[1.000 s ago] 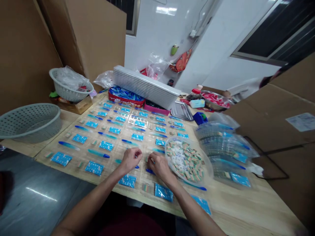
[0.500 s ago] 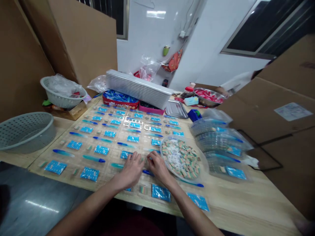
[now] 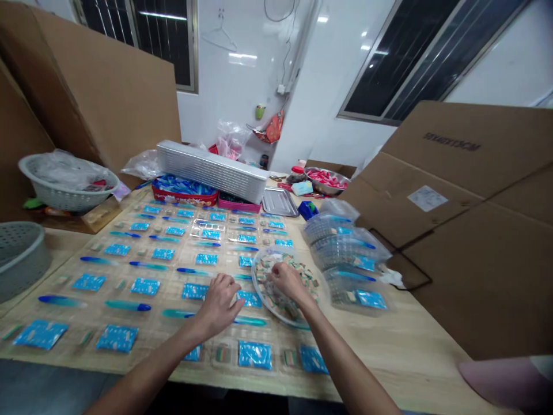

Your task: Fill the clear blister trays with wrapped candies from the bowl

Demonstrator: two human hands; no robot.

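My right hand [image 3: 287,280] reaches into a round, clear plastic bowl [image 3: 256,286] of small striped blocks [image 3: 310,278]. Its fingers are pinched together among the blocks; whatever lies between the fingertips is hidden. To the left, my left hand [image 3: 220,304] hovers palm down over the clear blister trays, its fingers loosely bent and apart, holding nothing. Near its thumb lies a blue patterned packet [image 3: 249,298]. Rows of these trays cover the table, with blue pen-shaped sticks [image 3: 128,305], blue packets [image 3: 254,354] and striped blocks [image 3: 223,353] in their compartments.
Filled clear trays [image 3: 352,282] are stacked right of the bowl. Behind the rows stand a red container of blue items [image 3: 185,190], a long stack of silvery trays [image 3: 211,173] and a metal tray [image 3: 280,203]. Grey baskets [image 3: 21,259] and cardboard [image 3: 484,230] flank the table.
My right hand has moved from beside my left hand over the trays into the bowl. My left hand has opened somewhat. The view has shifted rightward and tilted up.
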